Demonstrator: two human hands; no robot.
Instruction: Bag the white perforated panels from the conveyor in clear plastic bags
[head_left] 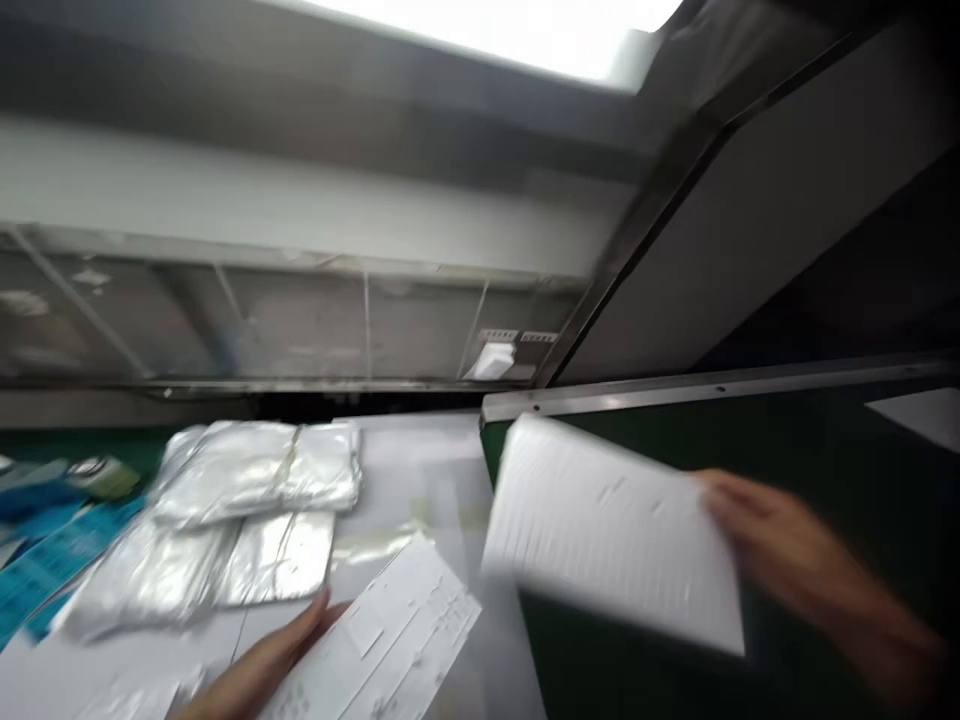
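1. Far left edge of the frame: blue printed leaflets (56, 560) lie overlapped on the table (427, 480), with a small green-and-silver packet (105, 478) at their upper end.
2. Left of centre: silver foil pouches (255, 475) lie in a loose, overlapping group, just beside the leaflets.
3. Bottom centre: the left hand (259, 675) is narrowly closed, with its fingers (315, 615) at the edge of a white printed sheet (382, 635). The sheet lies tilted, near the foil pouches, and appears held. A firm hold along this edge should keep the thin sheet from creasing.
4. Upper centre, beyond the table: a small white paper tag (491, 360) sits under a grey overhead shelf (300, 215).
5. Right of centre: a sheaf of white paper (611, 535), blurred, is raised over a dark green board (817, 440). It is well clear of the printed sheet. Its pages appear to be printed, but the blur hides the detail.
6. Right: the right hand (780, 545), also blurred, is closed on the sheaf's right edge. Gripping the whole thickness together helps keep the pages aligned.
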